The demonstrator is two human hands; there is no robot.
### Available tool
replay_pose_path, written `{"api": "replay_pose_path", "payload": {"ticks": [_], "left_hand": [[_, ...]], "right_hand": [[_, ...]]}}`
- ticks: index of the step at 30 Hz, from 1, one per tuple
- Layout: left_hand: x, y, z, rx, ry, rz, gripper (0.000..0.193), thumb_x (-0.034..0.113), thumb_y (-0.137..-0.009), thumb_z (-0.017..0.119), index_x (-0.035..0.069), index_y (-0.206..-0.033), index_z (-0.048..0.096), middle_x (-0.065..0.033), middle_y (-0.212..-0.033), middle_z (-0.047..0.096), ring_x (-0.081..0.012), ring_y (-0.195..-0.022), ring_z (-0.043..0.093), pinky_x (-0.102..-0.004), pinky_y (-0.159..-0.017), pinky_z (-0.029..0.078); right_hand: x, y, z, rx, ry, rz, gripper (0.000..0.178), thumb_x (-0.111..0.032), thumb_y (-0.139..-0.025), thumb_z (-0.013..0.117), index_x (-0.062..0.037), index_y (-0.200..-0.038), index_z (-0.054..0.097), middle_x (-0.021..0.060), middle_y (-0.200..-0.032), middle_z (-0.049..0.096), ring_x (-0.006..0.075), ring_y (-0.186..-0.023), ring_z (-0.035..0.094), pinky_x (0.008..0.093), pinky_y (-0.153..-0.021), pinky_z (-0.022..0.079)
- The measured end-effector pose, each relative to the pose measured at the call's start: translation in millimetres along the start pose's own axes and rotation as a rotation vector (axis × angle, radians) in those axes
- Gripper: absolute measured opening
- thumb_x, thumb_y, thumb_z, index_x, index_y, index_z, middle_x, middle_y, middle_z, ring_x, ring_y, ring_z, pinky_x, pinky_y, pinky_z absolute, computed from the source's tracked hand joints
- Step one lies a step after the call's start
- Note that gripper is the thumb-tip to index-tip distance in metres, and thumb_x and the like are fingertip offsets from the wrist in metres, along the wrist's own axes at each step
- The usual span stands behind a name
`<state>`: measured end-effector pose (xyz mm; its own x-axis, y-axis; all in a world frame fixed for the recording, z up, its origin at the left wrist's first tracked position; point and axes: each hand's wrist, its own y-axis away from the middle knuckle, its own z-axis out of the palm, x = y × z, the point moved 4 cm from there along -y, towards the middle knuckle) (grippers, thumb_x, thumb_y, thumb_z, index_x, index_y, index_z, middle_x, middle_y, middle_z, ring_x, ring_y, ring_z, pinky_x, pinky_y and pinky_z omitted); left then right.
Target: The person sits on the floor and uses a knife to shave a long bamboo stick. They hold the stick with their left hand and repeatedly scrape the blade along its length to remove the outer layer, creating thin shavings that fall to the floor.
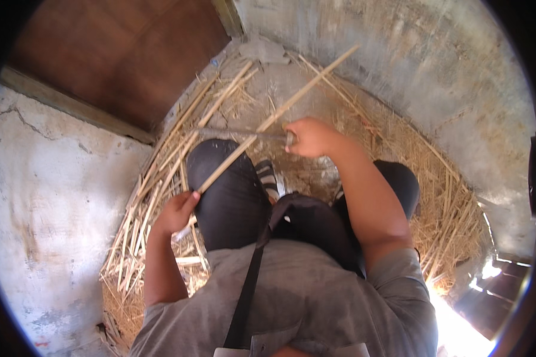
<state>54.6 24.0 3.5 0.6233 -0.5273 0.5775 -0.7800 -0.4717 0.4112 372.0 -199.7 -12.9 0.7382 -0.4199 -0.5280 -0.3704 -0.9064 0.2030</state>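
A long pale stick, which looks like split bamboo (307,89), slants from my left hand (177,212) across my left knee toward the far wall. The fingers of that hand are closed on its near end. My right hand (311,137) grips the handle of a long dark knife (226,132) in front of my knees. The narrow blade points left and crosses the stick about midway, seeming to touch it. Whether its edge is cutting in, I cannot tell.
Long pale strips (155,184) lie heaped on the floor at my left. Thin shavings (446,238) cover the floor on my right. A worn wall (399,59) curves round the far right, a whitish wall (53,196) stands left, and a brown panel (119,59) is at far left.
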Motion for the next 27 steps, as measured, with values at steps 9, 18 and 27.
{"api": "replay_pose_path", "payload": {"ticks": [9,18,27], "left_hand": [[8,-3,-4,-0.016,-0.036,0.001,0.059,0.053,-0.105,0.05,-0.003,-0.093,0.064,-0.0168,-0.076,0.063,-0.029,-0.074,0.06,-0.0406,-0.074,0.048],[-3,-5,-4,-0.09,0.083,-0.047,0.06,0.054,-0.105,0.049,-0.002,-0.095,0.065,-0.0088,-0.075,0.059,-0.0198,-0.073,0.055,-0.0351,-0.071,0.046],[-16,-11,0,-0.099,0.117,-0.089,0.059,0.054,-0.105,0.049,-0.002,-0.095,0.066,-0.0068,-0.074,0.058,-0.018,-0.073,0.052,-0.0343,-0.07,0.045]], "right_hand": [[62,3,-8,0.209,-0.227,0.286,0.059,-0.038,-0.082,0.078,-0.0012,-0.125,0.067,0.0254,-0.12,0.068,0.0416,-0.112,0.065,0.0456,-0.094,0.052],[19,-5,-1,0.039,-0.099,0.057,0.059,-0.042,-0.081,0.079,0.0,-0.122,0.067,0.0238,-0.111,0.07,0.0399,-0.106,0.067,0.0459,-0.091,0.052],[32,1,-4,0.091,-0.148,0.141,0.054,-0.036,-0.082,0.078,-0.002,-0.122,0.068,0.0232,-0.116,0.069,0.0399,-0.112,0.065,0.0456,-0.096,0.051]]}}
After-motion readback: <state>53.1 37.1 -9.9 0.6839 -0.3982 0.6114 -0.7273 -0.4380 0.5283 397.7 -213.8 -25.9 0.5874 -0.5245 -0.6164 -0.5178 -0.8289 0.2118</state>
